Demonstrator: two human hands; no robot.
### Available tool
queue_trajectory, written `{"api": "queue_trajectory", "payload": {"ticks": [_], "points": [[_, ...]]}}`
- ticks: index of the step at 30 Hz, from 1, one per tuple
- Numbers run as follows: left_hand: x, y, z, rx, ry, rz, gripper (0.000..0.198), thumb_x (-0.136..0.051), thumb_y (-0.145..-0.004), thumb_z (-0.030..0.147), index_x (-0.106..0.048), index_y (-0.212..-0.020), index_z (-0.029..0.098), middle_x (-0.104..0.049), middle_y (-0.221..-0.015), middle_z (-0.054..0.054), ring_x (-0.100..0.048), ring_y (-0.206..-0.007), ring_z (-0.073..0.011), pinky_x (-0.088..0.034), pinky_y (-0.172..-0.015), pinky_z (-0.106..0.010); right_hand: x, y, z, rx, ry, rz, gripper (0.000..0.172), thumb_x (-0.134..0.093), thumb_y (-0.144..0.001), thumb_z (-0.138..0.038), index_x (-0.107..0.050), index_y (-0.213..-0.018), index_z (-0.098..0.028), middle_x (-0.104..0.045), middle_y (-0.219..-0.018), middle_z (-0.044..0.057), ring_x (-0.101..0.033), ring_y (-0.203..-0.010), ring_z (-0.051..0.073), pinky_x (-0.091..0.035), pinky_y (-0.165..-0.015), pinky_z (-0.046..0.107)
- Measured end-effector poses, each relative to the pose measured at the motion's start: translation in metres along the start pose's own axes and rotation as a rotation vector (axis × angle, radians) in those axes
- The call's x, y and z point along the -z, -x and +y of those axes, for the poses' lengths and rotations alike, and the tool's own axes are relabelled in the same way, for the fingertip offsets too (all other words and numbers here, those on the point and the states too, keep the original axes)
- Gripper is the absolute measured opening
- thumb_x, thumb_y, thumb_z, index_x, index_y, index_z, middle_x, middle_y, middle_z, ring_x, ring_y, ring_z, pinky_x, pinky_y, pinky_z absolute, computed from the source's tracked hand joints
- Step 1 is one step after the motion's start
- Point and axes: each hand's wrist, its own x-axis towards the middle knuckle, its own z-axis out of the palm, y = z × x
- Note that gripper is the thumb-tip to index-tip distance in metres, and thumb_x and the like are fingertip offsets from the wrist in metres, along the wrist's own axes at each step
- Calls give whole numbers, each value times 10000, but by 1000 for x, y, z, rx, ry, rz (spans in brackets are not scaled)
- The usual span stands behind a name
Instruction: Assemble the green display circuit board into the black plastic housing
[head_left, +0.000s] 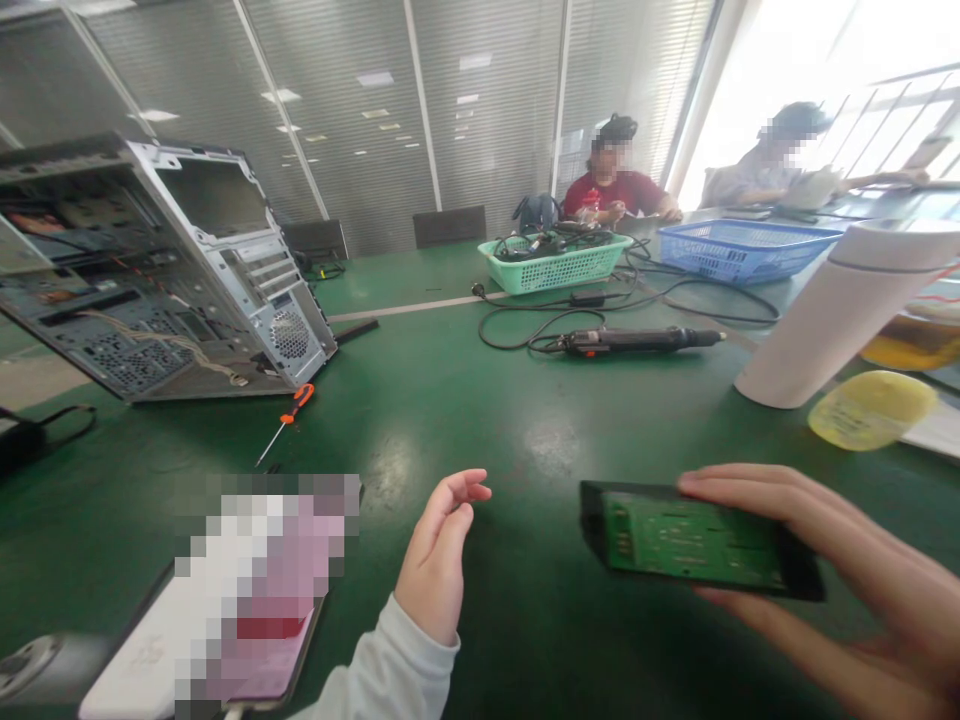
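Observation:
My right hand (862, 570) grips a green circuit board in a black housing (690, 540), fingers along its upper edge and thumb beneath. The board faces me, slightly blurred, above the green table. My left hand (440, 560), in a pale sleeve, is held to the left of the board, apart from it. Its fingers are loosely bent, with a gap to the thumb and nothing between them. Left of that hand lies a phone (277, 670), partly pixelated, on the table beside a white object (142, 650).
An open computer case (292, 330) stands at left, an orange-handled screwdriver (300, 400) beside it. Farther back are a corded black electric screwdriver (637, 341), a green basket (555, 270) of cables and a blue basket (742, 250). A white cylinder (832, 310) leans at right. Two people sit beyond.

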Motion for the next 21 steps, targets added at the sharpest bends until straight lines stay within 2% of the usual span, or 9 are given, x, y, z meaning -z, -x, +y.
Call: {"api": "queue_trajectory", "payload": {"ticks": [3,5,9,11,13,15,18,21], "points": [[2,-2,-1,55,43,-8,315,-416,-789,275,-609,-1020,181,-658,-936,-66,-579,-1002,-230,-398,-908,-391,-19,-23,-36,11,-171,-111,239,-354,-981,-377,-473,-1128,-230,-552,-1066,35,-578,-925,144,-552,-684,210],[3,-2,-2,74,77,15,328,-393,-803,292,-598,-1036,188,-650,-940,-62,-571,-1007,-234,-394,-898,-393,-33,-28,-47,-23,-285,-142,198,-381,-949,-297,-450,-1126,-243,-548,-1047,15,-568,-926,140,-545,-720,227],[5,-2,-4,83,101,-33,326,-408,-818,322,-593,-1053,191,-645,-961,-64,-564,-1017,-232,-398,-885,-379,-58,-21,-40,-10,-384,-151,260,-461,-913,-244,-408,-1168,-232,-530,-1068,26,-547,-964,140,-520,-788,235],[7,-3,-6,74,95,-46,327,-414,-826,341,-597,-1052,192,-644,-971,-66,-560,-1017,-229,-393,-886,-376,-67,-15,-33,51,-400,-152,204,-472,-923,-231,-441,-1125,-224,-516,-1097,40,-531,-995,148,-506,-800,241],[8,-4,-7,69,97,-53,335,-410,-834,371,-603,-1045,195,-644,-977,-67,-558,-1012,-230,-394,-878,-375,-71,-13,-29,19,-452,-142,143,-498,-915,-239,-489,-1055,-210,-522,-1082,47,-536,-973,159,-496,-792,248],[8,-4,-7,76,103,-59,350,-405,-839,399,-608,-1039,196,-644,-979,-69,-553,-1016,-235,-390,-875,-379,-71,-14,-29,-179,-584,-150,161,-547,-880,-316,-525,-967,-183,-556,-963,47,-563,-850,158,-497,-710,232],[6,-4,-4,100,102,-39,357,-402,-835,416,-619,-1006,190,-647,-969,-73,-545,-1020,-247,-372,-879,-387,-65,-22,-33,-685,-1014,-376,387,-590,-786,-524,-487,-818,-152,-553,-724,33,-558,-618,147,-443,-485,182],[2,-2,2,111,88,-20,344,-407,-824,409,-626,-970,186,-648,-973,-75,-535,-1031,-254,-359,-881,-391,-57,-31,-32,-1156,-1433,-568,406,-586,-790,-532,-469,-846,-147,-528,-640,17,-551,-513,132,-402,-417,148]]}}
